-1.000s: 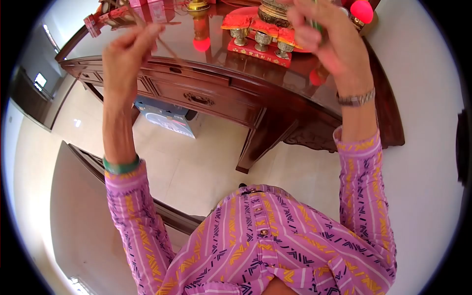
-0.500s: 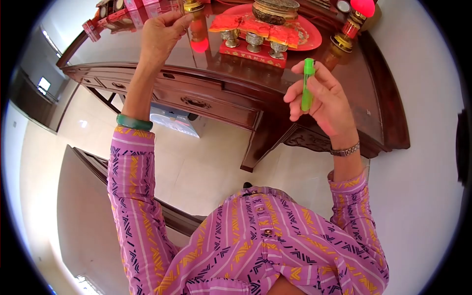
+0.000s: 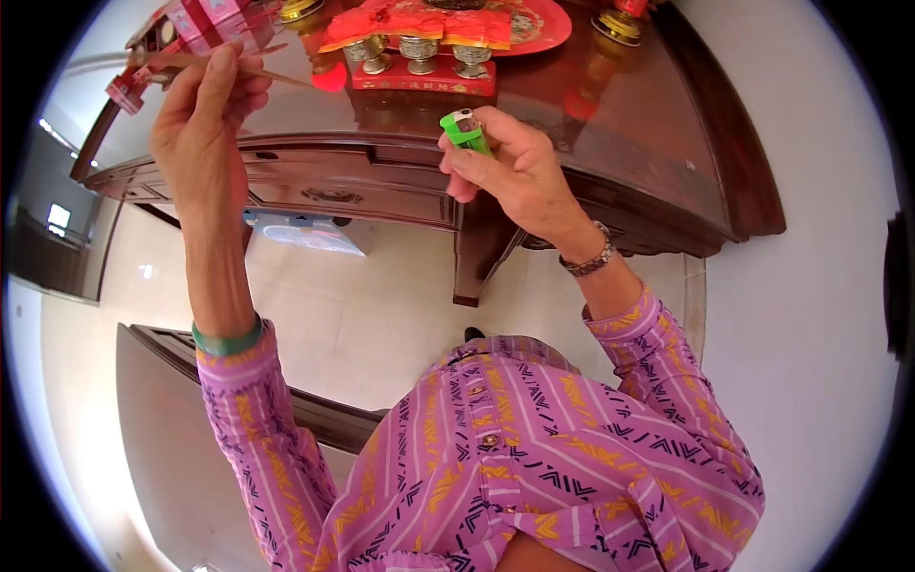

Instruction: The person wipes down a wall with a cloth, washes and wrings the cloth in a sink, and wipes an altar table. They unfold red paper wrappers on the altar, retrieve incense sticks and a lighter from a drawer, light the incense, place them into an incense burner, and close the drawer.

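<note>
My right hand (image 3: 519, 172) is closed around a green lighter (image 3: 467, 133), its metal top tilted up and to the left, held above the front edge of the dark wooden altar table (image 3: 610, 143). Over the table's left part, my left hand (image 3: 205, 124) pinches thin incense sticks (image 3: 286, 78) that lie roughly level and poke out on both sides of the fingers. How many sticks there are is hard to make out. Between and beyond my hands stands a red stand (image 3: 424, 81) bearing three silver cups (image 3: 419, 54), with red and orange paper (image 3: 410, 27) lying across them.
A red round tray (image 3: 548, 29) sits behind the cups. Gold lamp bases (image 3: 618, 27) stand on the table, one on either side. Pink and red boxes (image 3: 195, 24) crowd the far left. Below the table, a pale blue-white box (image 3: 305, 232) rests on the floor.
The view has shifted right. My left hand has drawn back from beside the gold lamp base, with incense sticks now visible in it. My right hand has moved left, tilting the lighter from upright.
</note>
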Motion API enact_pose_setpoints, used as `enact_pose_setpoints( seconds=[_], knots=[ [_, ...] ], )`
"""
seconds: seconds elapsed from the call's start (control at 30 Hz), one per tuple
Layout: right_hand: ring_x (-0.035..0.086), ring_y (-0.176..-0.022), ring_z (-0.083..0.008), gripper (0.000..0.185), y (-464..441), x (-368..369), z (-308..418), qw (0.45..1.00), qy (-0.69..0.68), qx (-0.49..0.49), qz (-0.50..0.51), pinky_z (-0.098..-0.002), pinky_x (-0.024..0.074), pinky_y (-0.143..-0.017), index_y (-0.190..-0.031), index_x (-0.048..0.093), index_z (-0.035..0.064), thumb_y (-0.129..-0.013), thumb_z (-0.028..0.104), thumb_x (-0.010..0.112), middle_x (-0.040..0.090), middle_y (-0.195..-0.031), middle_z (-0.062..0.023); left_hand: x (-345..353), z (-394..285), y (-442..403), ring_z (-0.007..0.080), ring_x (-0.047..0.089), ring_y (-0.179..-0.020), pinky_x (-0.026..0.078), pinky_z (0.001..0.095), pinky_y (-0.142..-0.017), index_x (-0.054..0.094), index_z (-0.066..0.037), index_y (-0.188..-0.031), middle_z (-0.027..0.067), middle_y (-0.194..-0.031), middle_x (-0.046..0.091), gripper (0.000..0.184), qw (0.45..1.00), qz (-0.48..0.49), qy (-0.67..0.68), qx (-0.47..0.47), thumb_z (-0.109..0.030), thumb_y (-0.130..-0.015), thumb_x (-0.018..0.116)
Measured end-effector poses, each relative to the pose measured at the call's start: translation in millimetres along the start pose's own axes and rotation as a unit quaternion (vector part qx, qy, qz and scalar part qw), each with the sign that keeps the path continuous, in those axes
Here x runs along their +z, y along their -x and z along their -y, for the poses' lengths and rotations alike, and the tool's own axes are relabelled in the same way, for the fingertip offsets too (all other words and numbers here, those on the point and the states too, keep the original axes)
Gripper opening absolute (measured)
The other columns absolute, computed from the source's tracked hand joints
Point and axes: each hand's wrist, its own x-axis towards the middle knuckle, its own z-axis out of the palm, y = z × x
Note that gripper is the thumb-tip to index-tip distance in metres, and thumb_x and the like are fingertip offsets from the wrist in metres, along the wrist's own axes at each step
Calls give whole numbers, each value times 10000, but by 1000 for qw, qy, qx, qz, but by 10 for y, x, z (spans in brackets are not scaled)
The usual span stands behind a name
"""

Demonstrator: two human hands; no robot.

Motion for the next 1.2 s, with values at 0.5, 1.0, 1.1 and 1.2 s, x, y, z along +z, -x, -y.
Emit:
enact_pose_setpoints(
  seconds=[0.5, 1.0, 1.1, 1.2],
  knots=[
    [525, -677, -80, 300, 195, -334, 278, 995, -50, 1, -80, -243, 471, -643, -1143, 504, 4, -929, 213, 491, 560, -831, -29, 818, -20, 249, 164, 621, -703, 522, 271, -659, 632, 1, -955, 93, -898, 652, 160, 968, 65, 241, -30, -140, -893, 588],
    [435, -523, -48, 193, 259, -566, 400, 975, 63, -118, -176, -214, 373, -453, -933, 510, 37, -930, 230, 507, 497, -645, 11, 1409, -112, 259, 188, 628, -758, 540, 294, -689, 618, 1, -954, 93, -907, 647, 187, 955, 78, 284, -42, -173, -890, 598],
    [411, -473, -62, 419, 257, -609, 404, 979, 8, -61, -195, -219, 321, -421, -796, 536, 39, -951, 404, 400, 476, -578, -1, 1451, -96, 280, 198, 632, -749, 545, 302, -686, 611, 5, -948, 96, -921, 644, 179, 951, 90, 290, -48, -165, -893, 592],
    [391, -446, -93, 567, 224, -621, 446, 974, -35, -7, -222, -229, 323, -421, -685, 511, 46, -953, 500, 303, 462, -551, -12, 1523, -106, 312, 206, 636, -743, 549, 313, -688, 606, 5, -940, 97, -946, 640, 170, 953, 77, 288, -51, -158, -895, 587]
  ],
)
